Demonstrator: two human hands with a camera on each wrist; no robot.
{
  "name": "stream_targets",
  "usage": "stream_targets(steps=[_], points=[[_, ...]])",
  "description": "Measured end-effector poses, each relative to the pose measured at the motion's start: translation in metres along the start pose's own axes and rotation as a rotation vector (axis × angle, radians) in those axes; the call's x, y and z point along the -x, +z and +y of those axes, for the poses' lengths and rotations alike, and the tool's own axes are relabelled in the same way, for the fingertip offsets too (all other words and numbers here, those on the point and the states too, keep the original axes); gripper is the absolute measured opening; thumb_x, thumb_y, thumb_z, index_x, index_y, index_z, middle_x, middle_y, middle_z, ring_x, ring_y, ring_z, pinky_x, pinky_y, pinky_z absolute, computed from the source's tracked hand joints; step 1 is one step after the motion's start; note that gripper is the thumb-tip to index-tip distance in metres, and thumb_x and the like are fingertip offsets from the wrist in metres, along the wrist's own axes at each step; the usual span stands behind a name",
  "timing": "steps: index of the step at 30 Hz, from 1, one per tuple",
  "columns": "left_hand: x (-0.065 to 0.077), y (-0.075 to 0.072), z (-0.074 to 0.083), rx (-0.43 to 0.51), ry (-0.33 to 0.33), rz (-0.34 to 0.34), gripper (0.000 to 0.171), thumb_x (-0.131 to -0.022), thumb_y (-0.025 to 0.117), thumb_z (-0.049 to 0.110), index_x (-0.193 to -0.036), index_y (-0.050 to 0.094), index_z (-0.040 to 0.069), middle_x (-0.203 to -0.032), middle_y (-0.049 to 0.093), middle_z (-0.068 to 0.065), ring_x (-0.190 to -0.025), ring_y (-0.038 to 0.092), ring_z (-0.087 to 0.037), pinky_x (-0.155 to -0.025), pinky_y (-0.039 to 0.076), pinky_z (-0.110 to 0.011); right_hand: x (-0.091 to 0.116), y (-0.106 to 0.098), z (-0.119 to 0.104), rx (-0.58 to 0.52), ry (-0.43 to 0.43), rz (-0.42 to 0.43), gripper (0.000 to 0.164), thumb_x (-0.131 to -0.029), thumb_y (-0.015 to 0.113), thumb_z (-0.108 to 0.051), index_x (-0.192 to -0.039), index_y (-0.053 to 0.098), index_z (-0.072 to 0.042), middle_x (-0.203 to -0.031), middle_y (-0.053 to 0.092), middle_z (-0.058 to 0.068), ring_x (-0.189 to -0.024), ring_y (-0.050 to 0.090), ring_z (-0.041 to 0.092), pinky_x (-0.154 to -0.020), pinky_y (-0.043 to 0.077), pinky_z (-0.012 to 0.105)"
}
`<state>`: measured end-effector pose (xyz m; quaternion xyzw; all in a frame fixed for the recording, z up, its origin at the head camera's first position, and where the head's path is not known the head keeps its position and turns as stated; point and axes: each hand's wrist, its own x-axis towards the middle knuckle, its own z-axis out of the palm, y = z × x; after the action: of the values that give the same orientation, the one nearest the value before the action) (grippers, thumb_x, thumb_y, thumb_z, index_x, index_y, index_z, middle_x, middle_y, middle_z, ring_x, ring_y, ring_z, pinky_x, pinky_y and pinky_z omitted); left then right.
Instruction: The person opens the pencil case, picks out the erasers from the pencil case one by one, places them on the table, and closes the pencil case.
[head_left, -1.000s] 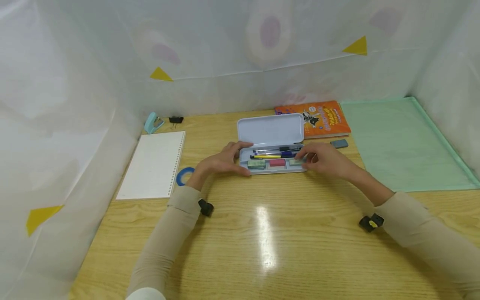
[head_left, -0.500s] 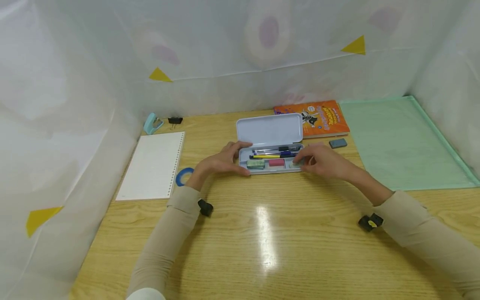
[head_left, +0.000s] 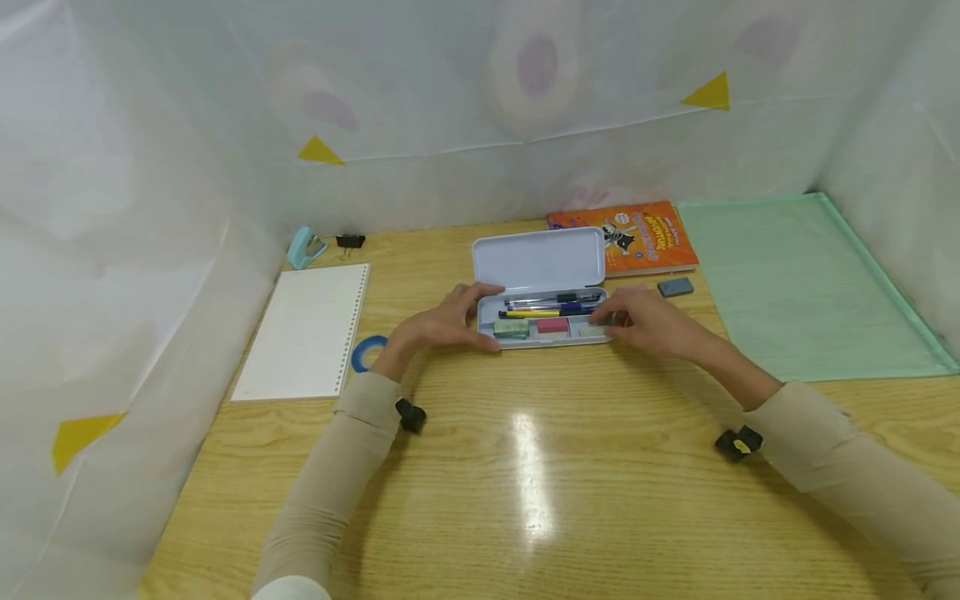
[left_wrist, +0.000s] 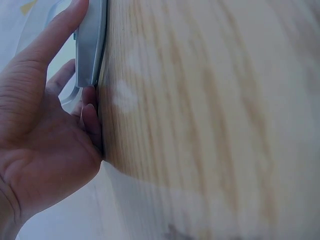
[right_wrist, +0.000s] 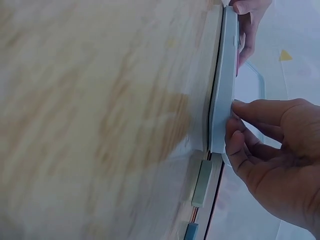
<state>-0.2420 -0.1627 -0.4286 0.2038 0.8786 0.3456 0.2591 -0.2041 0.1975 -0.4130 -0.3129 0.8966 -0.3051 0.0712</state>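
Observation:
An uncovered light-blue pencil case (head_left: 547,341) lies on the table with its lid (head_left: 538,257) tilted up behind. My left hand (head_left: 448,321) grips its left end, thumb at the front corner and fingers behind. Inside are several pens (head_left: 551,306), a green block (head_left: 512,328) and a pink eraser (head_left: 552,326), each block in a front compartment. A pale green eraser (head_left: 591,331) sits in the right front compartment. My right hand (head_left: 651,321) curls its fingers there, fingertips pinched at that eraser's right end; in the right wrist view they (right_wrist: 241,135) partly hide behind the case wall.
Behind the case lies an orange book (head_left: 652,237), with a grey eraser (head_left: 676,287) nearby. A green mat (head_left: 817,292) is at right. At left are a notebook (head_left: 303,329), blue tape roll (head_left: 366,354), stapler (head_left: 304,247) and black binder clip (head_left: 350,241).
The pale green eraser, higher and partly tilted between my right fingers before, now lies lower in its compartment. My right hand has shifted only slightly. My left hand stays on the case.

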Motion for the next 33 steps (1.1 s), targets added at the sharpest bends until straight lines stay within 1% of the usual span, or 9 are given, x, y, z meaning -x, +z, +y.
stream_targets(steps=[5, 8, 13, 15, 18, 21, 25, 29, 33], points=[[0.000, 0.000, 0.000, 0.004, 0.003, -0.003, 0.096, -0.083, 0.087, 0.047, -0.160, 0.031, 0.039, -0.150, 0.032, -0.009, -0.128, 0.038, -0.028, -0.110, 0.036, -0.051, -0.002, 0.002, 0.001, 0.001, -0.017, 0.013, 0.020, -0.093, 0.070, 0.006, -0.109, 0.079, -0.003, -0.102, 0.072, 0.010, -0.079, 0.055, 0.017, -0.067, 0.046, 0.029], [0.000, 0.000, 0.000, 0.011, 0.004, -0.004, 0.096, -0.083, 0.087, 0.047, -0.160, 0.031, 0.038, -0.149, 0.032, -0.009, -0.127, 0.038, -0.028, -0.109, 0.037, -0.051, -0.003, 0.002, 0.001, 0.003, -0.015, 0.009, 0.021, -0.094, 0.068, 0.007, -0.108, 0.080, -0.004, -0.102, 0.071, 0.010, -0.076, 0.051, 0.017, -0.064, 0.044, 0.028], [0.001, 0.000, 0.001, 0.022, 0.002, 0.001, 0.095, -0.083, 0.087, 0.046, -0.160, 0.032, 0.038, -0.149, 0.032, -0.008, -0.127, 0.038, -0.028, -0.109, 0.037, -0.051, -0.004, 0.002, -0.001, 0.019, -0.015, 0.012, 0.022, -0.094, 0.069, 0.007, -0.106, 0.080, -0.007, -0.104, 0.074, 0.008, -0.082, 0.058, 0.016, -0.070, 0.049, 0.032], [0.001, 0.000, 0.001, 0.021, 0.001, 0.001, 0.095, -0.083, 0.087, 0.046, -0.160, 0.032, 0.038, -0.149, 0.032, -0.008, -0.128, 0.039, -0.029, -0.110, 0.037, -0.051, -0.004, 0.002, -0.001, 0.015, -0.018, 0.019, 0.020, -0.094, 0.070, 0.006, -0.104, 0.080, -0.008, -0.103, 0.075, 0.006, -0.081, 0.059, 0.016, -0.070, 0.050, 0.032], [0.001, 0.000, 0.000, 0.018, 0.001, -0.003, 0.095, -0.083, 0.087, 0.046, -0.160, 0.032, 0.038, -0.149, 0.032, -0.009, -0.127, 0.039, -0.029, -0.110, 0.037, -0.051, -0.003, 0.003, -0.001, -0.009, -0.006, 0.035, 0.018, -0.094, 0.071, 0.005, -0.102, 0.079, -0.009, -0.099, 0.075, 0.004, -0.076, 0.058, 0.016, -0.067, 0.049, 0.030], [0.000, 0.000, 0.000, 0.020, 0.003, -0.007, 0.095, -0.083, 0.087, 0.046, -0.160, 0.032, 0.037, -0.149, 0.032, -0.009, -0.128, 0.039, -0.029, -0.110, 0.037, -0.051, -0.001, 0.002, 0.000, -0.052, 0.029, 0.062, 0.017, -0.096, 0.068, 0.003, -0.103, 0.077, -0.009, -0.099, 0.074, 0.004, -0.077, 0.060, 0.018, -0.067, 0.050, 0.030], [0.001, 0.000, 0.002, 0.032, 0.003, -0.010, 0.095, -0.083, 0.087, 0.044, -0.160, 0.032, 0.037, -0.149, 0.031, -0.009, -0.128, 0.038, -0.029, -0.110, 0.036, -0.051, 0.005, -0.008, 0.001, -0.098, 0.076, 0.109, 0.016, -0.101, 0.063, -0.001, -0.107, 0.075, -0.009, -0.105, 0.072, 0.007, -0.086, 0.063, 0.021, -0.072, 0.051, 0.031], [0.002, 0.000, 0.003, 0.032, -0.001, -0.012, 0.095, -0.084, 0.087, 0.043, -0.160, 0.032, 0.037, -0.149, 0.031, -0.009, -0.128, 0.038, -0.029, -0.109, 0.036, -0.051, 0.011, -0.023, 0.004, -0.112, 0.103, 0.151, 0.014, -0.102, 0.063, -0.004, -0.109, 0.075, -0.007, -0.106, 0.073, 0.010, -0.088, 0.063, 0.023, -0.075, 0.049, 0.026], [0.002, -0.001, 0.002, 0.029, -0.001, -0.014, 0.095, -0.084, 0.087, 0.043, -0.161, 0.031, 0.037, -0.148, 0.032, -0.008, -0.128, 0.038, -0.029, -0.109, 0.036, -0.050, 0.022, -0.035, 0.014, -0.110, 0.161, 0.178, 0.014, -0.102, 0.064, -0.006, -0.111, 0.075, -0.006, -0.109, 0.073, 0.012, -0.093, 0.065, 0.024, -0.076, 0.049, 0.022]])
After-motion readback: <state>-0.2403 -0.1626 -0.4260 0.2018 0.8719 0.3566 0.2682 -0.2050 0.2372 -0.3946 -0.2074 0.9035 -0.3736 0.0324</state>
